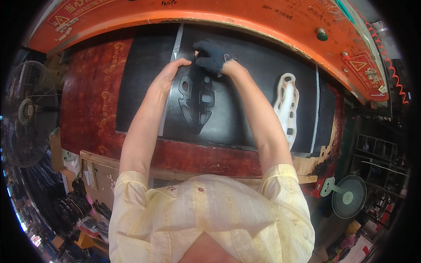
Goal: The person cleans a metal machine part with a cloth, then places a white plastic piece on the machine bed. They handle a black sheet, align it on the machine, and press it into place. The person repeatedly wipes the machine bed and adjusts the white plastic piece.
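Note:
A long black piece with cut-out openings (194, 115), tapered at its near end, lies on a black sheet (237, 114). My bare left hand (172, 69) is at its far left edge, thumb stretched along it and the other fingers mostly hidden; it seems to pinch the edge. My right hand (211, 58), in a dark knit glove, bends over the far end of the same piece, its fingers close to my left thumb. A white, elongated piece with openings (287, 103) lies apart on the right, partly behind my right forearm.
An orange machine frame (245, 17) with a dark green button (322, 34) spans the far side. The dark red board (94, 87) lies under the black sheet. Fans stand at left (27, 111) and lower right (348, 197); a red coiled hose (377, 39) hangs at far right.

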Demonstrator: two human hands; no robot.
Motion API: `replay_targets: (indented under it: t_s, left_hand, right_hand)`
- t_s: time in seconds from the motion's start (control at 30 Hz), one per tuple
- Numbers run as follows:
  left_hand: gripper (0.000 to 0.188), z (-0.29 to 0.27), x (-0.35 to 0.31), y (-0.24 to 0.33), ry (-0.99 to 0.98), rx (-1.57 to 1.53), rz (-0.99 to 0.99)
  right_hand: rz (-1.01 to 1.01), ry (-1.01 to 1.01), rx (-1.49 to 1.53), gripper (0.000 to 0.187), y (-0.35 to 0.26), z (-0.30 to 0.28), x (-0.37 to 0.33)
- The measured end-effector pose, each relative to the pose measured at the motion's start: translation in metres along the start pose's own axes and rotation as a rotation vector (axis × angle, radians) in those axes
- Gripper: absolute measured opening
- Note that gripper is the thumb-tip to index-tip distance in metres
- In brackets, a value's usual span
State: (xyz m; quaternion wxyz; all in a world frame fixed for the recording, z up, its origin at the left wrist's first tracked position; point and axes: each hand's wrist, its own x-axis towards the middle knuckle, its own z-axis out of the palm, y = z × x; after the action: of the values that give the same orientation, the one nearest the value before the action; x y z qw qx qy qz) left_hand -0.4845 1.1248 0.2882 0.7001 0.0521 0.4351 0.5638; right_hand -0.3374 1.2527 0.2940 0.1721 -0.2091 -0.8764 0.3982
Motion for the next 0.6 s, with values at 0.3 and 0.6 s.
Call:
replay_targets:
  t_s: [0.3,0.6]
  left_hand:
    - [0.024,-0.003,0.0,-0.002,0.298,0.547,0.301]
    - [0.037,-0.013,-0.021,-0.015,0.173,0.749,0.439]
  right_hand:
    - [-0.021,-0.057,-0.276,0.029,-0.037,0.023,-0.051]
    - [-0.183,0.332,-0.578,0.017,-0.037,-0.034,-0.22]
